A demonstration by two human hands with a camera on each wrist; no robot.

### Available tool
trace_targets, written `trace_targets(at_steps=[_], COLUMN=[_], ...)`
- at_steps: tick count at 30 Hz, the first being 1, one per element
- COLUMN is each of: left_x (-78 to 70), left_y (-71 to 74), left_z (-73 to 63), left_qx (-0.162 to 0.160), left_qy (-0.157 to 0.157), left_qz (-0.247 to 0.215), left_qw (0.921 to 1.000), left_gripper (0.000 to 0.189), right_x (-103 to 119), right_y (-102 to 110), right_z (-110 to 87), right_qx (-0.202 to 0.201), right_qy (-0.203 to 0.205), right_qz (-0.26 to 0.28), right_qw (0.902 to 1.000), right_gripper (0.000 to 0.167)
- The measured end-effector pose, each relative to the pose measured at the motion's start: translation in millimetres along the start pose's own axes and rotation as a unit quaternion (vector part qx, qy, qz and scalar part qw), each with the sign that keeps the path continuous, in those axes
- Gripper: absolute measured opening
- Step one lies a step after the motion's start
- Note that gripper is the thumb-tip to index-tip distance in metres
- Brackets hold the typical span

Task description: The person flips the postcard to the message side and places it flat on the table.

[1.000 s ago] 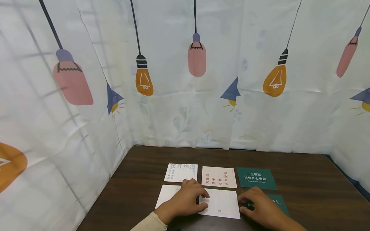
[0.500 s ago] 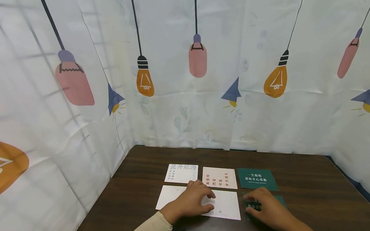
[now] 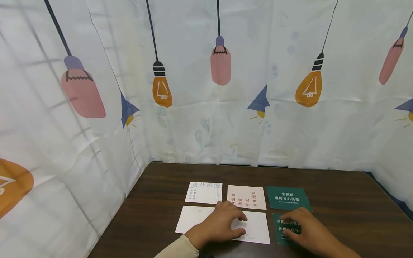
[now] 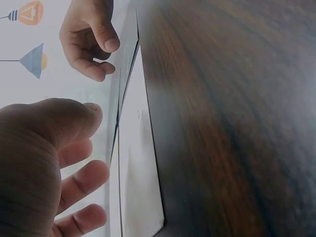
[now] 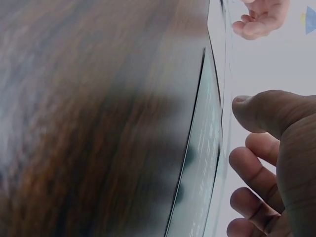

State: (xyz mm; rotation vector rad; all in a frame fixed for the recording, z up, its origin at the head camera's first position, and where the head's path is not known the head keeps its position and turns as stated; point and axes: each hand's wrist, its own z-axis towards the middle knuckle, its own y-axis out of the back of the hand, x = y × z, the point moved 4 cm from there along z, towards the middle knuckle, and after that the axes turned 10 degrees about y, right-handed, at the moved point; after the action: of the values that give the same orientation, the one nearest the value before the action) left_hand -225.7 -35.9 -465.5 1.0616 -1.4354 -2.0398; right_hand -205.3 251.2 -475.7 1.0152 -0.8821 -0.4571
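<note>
My left hand (image 3: 222, 222) hovers above the front-row white cards, overlapping the left white card (image 3: 191, 218) and the middle white card (image 3: 259, 227). Its fingers are loosely bent with a gap to the thumb. In the left wrist view, nothing lies between thumb and fingers, and the white card (image 4: 139, 168) is on the table beyond them. My right hand (image 3: 306, 229) is over the front green card (image 3: 279, 234), covering its right part. Relaxed fingers stand apart from the green card (image 5: 200, 148) in the right wrist view, holding nothing.
Behind lie a white card with grey-blue characters (image 3: 203, 195), a pale pink card with red characters (image 3: 242, 202) and another green card (image 3: 288, 204). All are flat on a dark wooden table (image 3: 355, 200). A lamp-patterned white curtain (image 3: 193, 129) hangs behind and at the sides.
Both hands have shifted a little to the right. The right hand has left the middle white card's edge, and more of the front green card's left side shows.
</note>
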Motion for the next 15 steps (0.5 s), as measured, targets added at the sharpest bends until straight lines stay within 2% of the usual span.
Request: trace_targets(at_steps=[8, 15], left_x=[-5.4, -12.0], left_y=[-3.8, -6.0], left_z=[5.9, 10.6], left_qx=[-0.004, -0.003], left_qy=[-0.007, -0.003], left_qz=[0.018, 0.011], left_qw=[0.9998, 0.9999], left_gripper=[0.024, 0.025], right_x=[-4, -11], right_y=[4, 6], right_z=[-4.0, -7.7], right_qx=[0.012, 0.016], right_qy=[-0.020, -0.034], right_qz=[-0.001, -0.001], right_qw=[0.9997, 0.9993], right_gripper=[0.039, 0.044])
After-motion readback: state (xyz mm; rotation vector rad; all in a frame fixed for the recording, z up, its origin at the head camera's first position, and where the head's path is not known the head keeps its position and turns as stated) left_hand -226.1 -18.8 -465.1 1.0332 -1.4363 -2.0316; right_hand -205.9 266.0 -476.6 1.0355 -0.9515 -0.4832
